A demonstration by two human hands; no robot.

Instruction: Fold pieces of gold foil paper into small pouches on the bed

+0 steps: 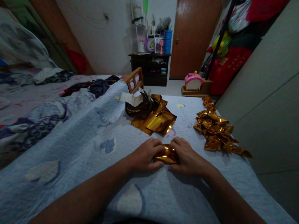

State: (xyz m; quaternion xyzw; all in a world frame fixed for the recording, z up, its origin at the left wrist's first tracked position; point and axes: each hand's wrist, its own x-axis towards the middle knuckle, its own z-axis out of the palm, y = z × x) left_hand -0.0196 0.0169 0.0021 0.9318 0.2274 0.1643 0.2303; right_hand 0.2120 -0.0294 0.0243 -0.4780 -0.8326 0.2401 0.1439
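Note:
Between my two hands lies a sheet of gold foil paper (167, 155), curved into a roll just above the bed cover. My left hand (149, 155) grips its left end, fingers curled over the top and thumb at the near edge. Around the right end, my right hand (184, 157) is closed the same way. Both ends of the foil are hidden under my fingers. Beyond my hands sits a stack of flat gold foil sheets (161, 119), some showing a dark or pale back. Off to the right is a pile of folded gold foil pieces (213, 130).
A pale blue bed cover (126, 174) with heart shapes spreads under everything. Rumpled clothes (98, 87) lie at the left. A grey cabinet panel (266, 124) borders the bed on the right. A pink toy (193, 81) and a dark shelf (150, 70) stand beyond the far edge.

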